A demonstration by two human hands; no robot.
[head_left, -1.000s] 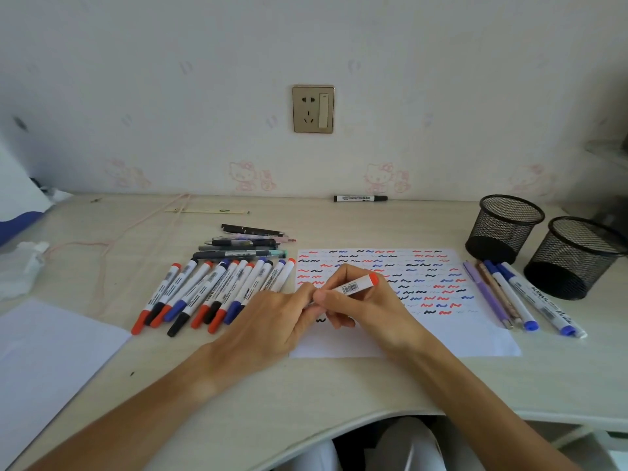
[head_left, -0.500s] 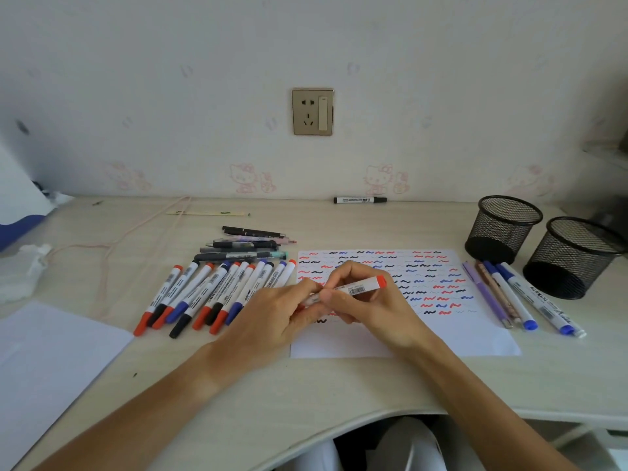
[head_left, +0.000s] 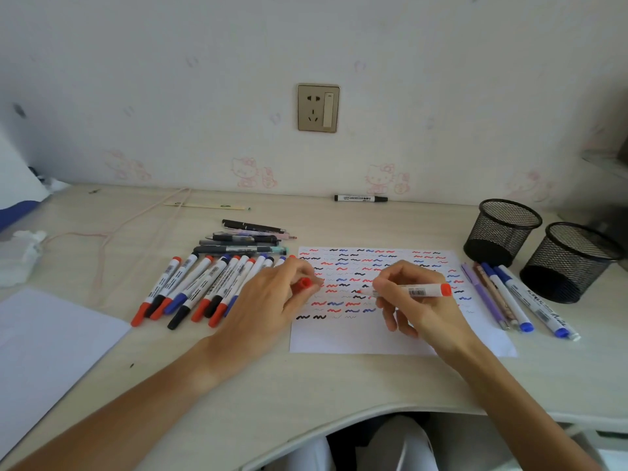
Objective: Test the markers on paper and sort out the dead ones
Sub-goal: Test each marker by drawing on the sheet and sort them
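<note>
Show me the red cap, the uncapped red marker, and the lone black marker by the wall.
red cap (head_left: pixel 306 283), head view, open end.
red marker (head_left: pixel 416 291), head view, barcode label.
black marker (head_left: pixel 360 198), head view, mid-barrel.

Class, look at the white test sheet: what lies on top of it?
On the paper: red, blue and black squiggles, and the right hand holding the uncapped red marker. Marks beneath the hands are hidden.

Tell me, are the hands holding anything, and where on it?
The right hand pinches the uncapped red marker round the front of its barrel. The left hand holds its red cap in the fingertips.
</note>
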